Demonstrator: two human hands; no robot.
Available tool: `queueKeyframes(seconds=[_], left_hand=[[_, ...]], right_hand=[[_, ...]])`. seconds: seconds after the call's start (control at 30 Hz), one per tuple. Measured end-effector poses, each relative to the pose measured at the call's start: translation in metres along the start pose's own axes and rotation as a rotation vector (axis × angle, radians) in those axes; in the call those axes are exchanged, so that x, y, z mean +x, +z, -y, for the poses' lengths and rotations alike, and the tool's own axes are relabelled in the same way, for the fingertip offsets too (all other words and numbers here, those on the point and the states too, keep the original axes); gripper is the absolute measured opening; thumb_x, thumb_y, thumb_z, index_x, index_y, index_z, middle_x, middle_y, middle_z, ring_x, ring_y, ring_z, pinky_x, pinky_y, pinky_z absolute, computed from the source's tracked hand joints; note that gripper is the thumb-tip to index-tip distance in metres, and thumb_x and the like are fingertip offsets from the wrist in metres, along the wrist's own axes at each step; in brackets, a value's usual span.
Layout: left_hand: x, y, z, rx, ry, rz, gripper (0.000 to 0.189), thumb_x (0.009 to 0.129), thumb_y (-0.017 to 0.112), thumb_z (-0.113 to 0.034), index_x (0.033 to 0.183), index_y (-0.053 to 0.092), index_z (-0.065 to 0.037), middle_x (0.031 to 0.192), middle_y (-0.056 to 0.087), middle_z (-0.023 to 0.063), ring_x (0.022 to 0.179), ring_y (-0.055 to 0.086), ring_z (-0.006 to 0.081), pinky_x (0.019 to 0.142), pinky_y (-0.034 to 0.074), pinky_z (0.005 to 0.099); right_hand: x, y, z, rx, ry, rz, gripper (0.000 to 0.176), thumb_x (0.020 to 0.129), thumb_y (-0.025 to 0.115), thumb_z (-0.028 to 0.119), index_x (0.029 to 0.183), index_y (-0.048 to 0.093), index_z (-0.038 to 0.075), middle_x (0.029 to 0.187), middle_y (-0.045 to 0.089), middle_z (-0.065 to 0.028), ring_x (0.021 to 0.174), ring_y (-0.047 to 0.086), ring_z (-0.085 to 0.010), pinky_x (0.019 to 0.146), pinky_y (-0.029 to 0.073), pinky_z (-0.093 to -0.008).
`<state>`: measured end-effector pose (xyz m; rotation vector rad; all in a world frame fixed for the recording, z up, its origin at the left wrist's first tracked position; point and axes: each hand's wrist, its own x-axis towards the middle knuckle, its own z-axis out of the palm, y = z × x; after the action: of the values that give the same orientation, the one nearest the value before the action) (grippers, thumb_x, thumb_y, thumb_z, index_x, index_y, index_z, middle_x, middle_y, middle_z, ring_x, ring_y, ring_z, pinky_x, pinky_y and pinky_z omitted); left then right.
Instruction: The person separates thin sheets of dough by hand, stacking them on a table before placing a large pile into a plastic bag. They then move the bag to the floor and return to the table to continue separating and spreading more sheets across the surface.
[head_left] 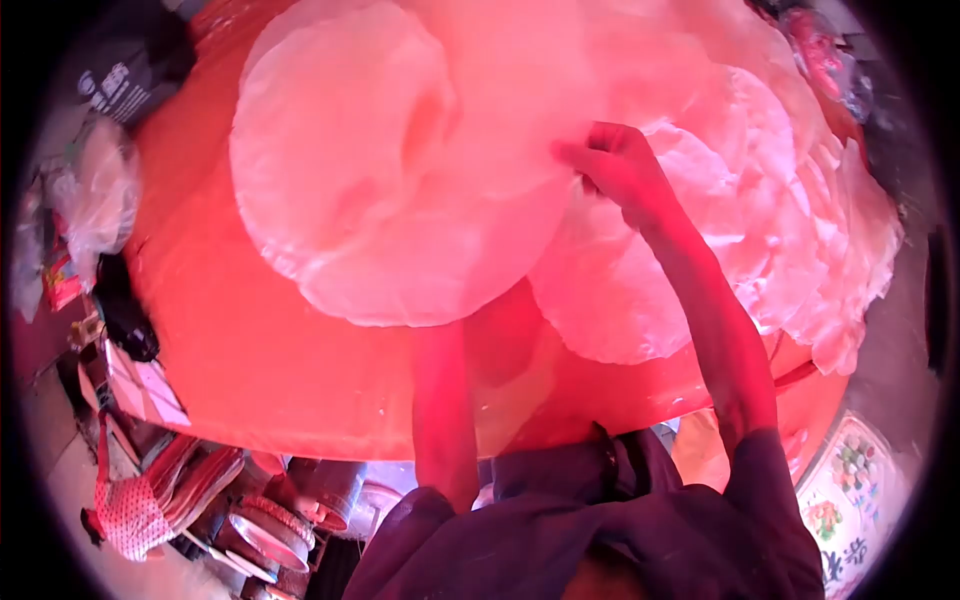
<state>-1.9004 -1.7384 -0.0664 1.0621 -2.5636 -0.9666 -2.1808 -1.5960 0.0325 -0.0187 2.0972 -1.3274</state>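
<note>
A large, thin, pale round sheet [400, 240] spreads over the upper middle of an orange-red covered surface [280, 390]. At its right edge my right hand [610, 165] is closed, with thumb and fingers pinching the sheet. My left forearm reaches up beneath the sheet's lower edge, and the hand itself is hidden under it. To the right, many similar thin sheets [740, 220] lie overlapping in a wide, wrinkled heap, close to my right forearm.
Clear plastic bags [105, 185] sit beyond the surface's left edge. At the lower left are metal pans [268, 540], a dark bucket and a dotted cloth [130, 515]. A printed white panel [850, 490] stands at the lower right. Another person [815, 50] is partly visible at the upper right.
</note>
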Motion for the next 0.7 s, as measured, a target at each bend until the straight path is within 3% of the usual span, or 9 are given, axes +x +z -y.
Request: queueKeyframes(seconds=[0.07,0.2,0.23,0.3,0.33,0.4,0.47,0.53,0.7], left_hand=[[0.0,-0.004,0.005,-0.007,-0.018,0.003,0.044,0.084,0.065,-0.026,0.118,0.056,0.001,0.11,0.061,0.0211,0.1,0.06,0.038,0.083,0.05,0.044],[-0.004,-0.01,0.013,-0.006,-0.044,0.008,0.044,0.085,0.064,-0.026,0.118,0.056,0.001,0.11,0.061,0.0215,0.1,0.06,0.0381,0.084,0.05,0.0439],[-0.005,-0.012,0.015,-0.006,-0.051,0.009,0.044,0.085,0.064,-0.026,0.119,0.056,0.002,0.11,0.061,0.0216,0.101,0.06,0.0382,0.084,0.05,0.0439],[-0.005,-0.015,0.019,-0.004,-0.065,0.004,0.045,0.085,0.064,-0.026,0.119,0.055,0.002,0.111,0.061,0.0218,0.101,0.06,0.0382,0.084,0.05,0.0438],[-0.007,-0.016,0.02,-0.007,-0.074,0.005,0.045,0.085,0.064,-0.026,0.119,0.055,0.002,0.111,0.061,0.022,0.101,0.06,0.0383,0.084,0.05,0.0438],[-0.009,-0.018,0.023,-0.009,-0.087,0.002,0.045,0.086,0.064,-0.026,0.119,0.055,0.002,0.111,0.061,0.0222,0.102,0.06,0.0383,0.085,0.05,0.0438],[-0.012,-0.021,0.027,-0.009,-0.103,0.002,0.045,0.086,0.063,-0.026,0.12,0.055,0.002,0.111,0.061,0.0224,0.102,0.059,0.0384,0.085,0.05,0.0438],[-0.014,-0.023,0.03,-0.011,-0.121,-0.005,0.046,0.086,0.063,-0.026,0.12,0.054,0.003,0.112,0.061,0.0226,0.102,0.059,0.0385,0.085,0.05,0.0437],[-0.015,-0.028,0.035,-0.022,-0.138,-0.015,0.046,0.087,0.063,-0.026,0.121,0.054,0.003,0.112,0.06,0.0232,0.103,0.059,0.0386,0.086,0.049,0.0436]], right_hand=[[0.043,-0.036,-0.047,-0.484,-0.318,-0.574,0.039,0.081,0.075,0.034,0.096,0.067,-0.001,0.076,0.066,-0.0085,0.067,0.063,-0.0166,0.062,0.049,-0.0296],[0.093,-0.128,-0.066,-0.582,-0.099,-0.961,0.066,0.069,0.078,0.05,0.113,0.064,0.003,0.106,0.068,-0.0192,0.103,0.063,-0.0333,0.089,0.049,-0.0418],[0.113,-0.139,-0.084,-0.646,-0.219,-1.113,0.055,0.072,0.077,0.047,0.101,0.066,0.002,0.092,0.069,-0.0174,0.082,0.066,-0.0291,0.075,0.052,-0.0401],[0.117,-0.157,-0.068,0.162,0.088,-0.57,0.046,0.077,0.073,0.046,0.086,0.065,0.002,0.074,0.064,-0.0118,0.058,0.06,-0.0221,0.055,0.049,-0.0365],[0.117,-0.158,-0.06,0.189,0.089,-0.513,0.042,0.079,0.072,0.043,0.083,0.064,0.002,0.071,0.062,-0.0099,0.053,0.056,-0.0201,0.051,0.047,-0.0354],[0.116,-0.161,-0.045,0.239,0.088,-0.404,0.036,0.083,0.07,0.038,0.075,0.062,0.004,0.064,0.057,-0.006,0.045,0.05,-0.0162,0.043,0.041,-0.0331],[0.103,-0.166,-0.001,-0.36,-0.163,-0.528,0.031,0.082,0.074,0.033,0.074,0.062,0.006,0.062,0.054,-0.0015,0.05,0.051,-0.0138,0.043,0.038,-0.0286],[0.092,-0.2,0.054,-0.382,-0.581,-0.566,0.032,0.086,0.068,0.038,0.087,0.065,0.006,0.066,0.057,-0.0001,0.054,0.051,-0.0112,0.046,0.04,-0.0263],[0.021,-0.21,0.212,-0.264,-0.517,-0.198,0.038,0.081,0.069,0.038,0.092,0.065,0.003,0.073,0.063,-0.0046,0.063,0.059,-0.0162,0.057,0.047,-0.0303]])
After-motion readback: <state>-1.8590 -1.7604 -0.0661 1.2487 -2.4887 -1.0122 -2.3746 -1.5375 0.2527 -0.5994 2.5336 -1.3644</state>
